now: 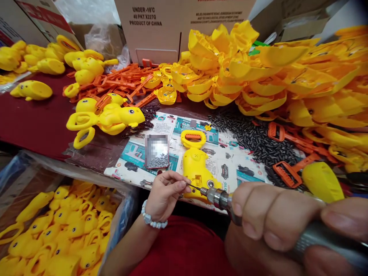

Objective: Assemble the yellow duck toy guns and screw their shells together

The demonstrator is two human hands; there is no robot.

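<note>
My right hand (pixel 284 218) is wrapped round a grey electric screwdriver (pixel 220 197), its thin bit pointing left. My left hand (pixel 168 189), with a pale bead bracelet at the wrist, pinches thumb and forefinger together at the bit's tip; whatever is between them is too small to make out. Just behind the bit, a yellow duck-shaped toy (pixel 194 161) lies on the printed cardboard, its ring handle with an orange insert pointing away from me. A small tray of silver screws (pixel 161 160) sits to the left of the toy.
Yellow half shells (pixel 244 73) are heaped at the back right, beside a pile of black small parts (pixel 244 132). Orange pieces (pixel 120 82) and more yellow toys (pixel 115 115) lie at the left. A lined box (pixel 123 203) full of yellow toys stands below left. Cartons (pixel 184 30) stand behind.
</note>
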